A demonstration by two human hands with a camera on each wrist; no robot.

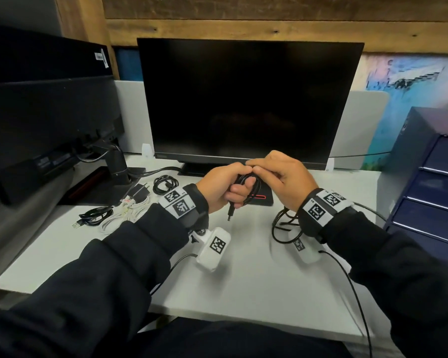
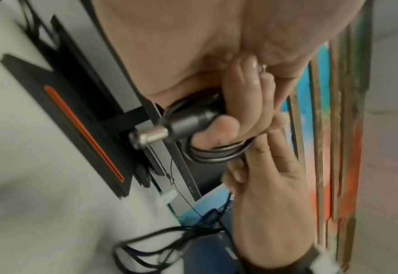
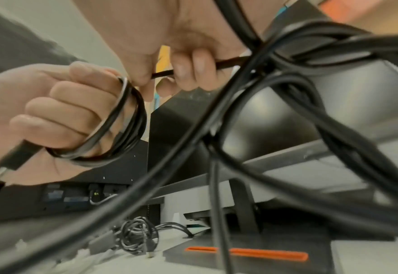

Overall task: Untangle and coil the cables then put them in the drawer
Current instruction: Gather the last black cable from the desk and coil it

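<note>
My left hand (image 1: 228,187) grips a small coil of black cable (image 1: 248,188) above the desk in front of the monitor; its barrel plug (image 1: 230,211) hangs down from the fist. In the left wrist view the coil (image 2: 216,153) and plug (image 2: 170,132) show between my curled fingers. My right hand (image 1: 277,174) pinches the same cable just right of the coil, seen in the right wrist view as a strand (image 3: 162,74) running to the coil (image 3: 113,126). The loose rest of the cable (image 1: 285,226) lies tangled under my right wrist.
Coiled black cables (image 1: 164,184) (image 1: 95,215), white cables (image 1: 124,210) and a black plug adapter (image 1: 140,193) lie at the left of the white desk (image 1: 256,280). A dark monitor (image 1: 246,99) stands behind. A blue drawer unit (image 1: 429,182) stands at the right.
</note>
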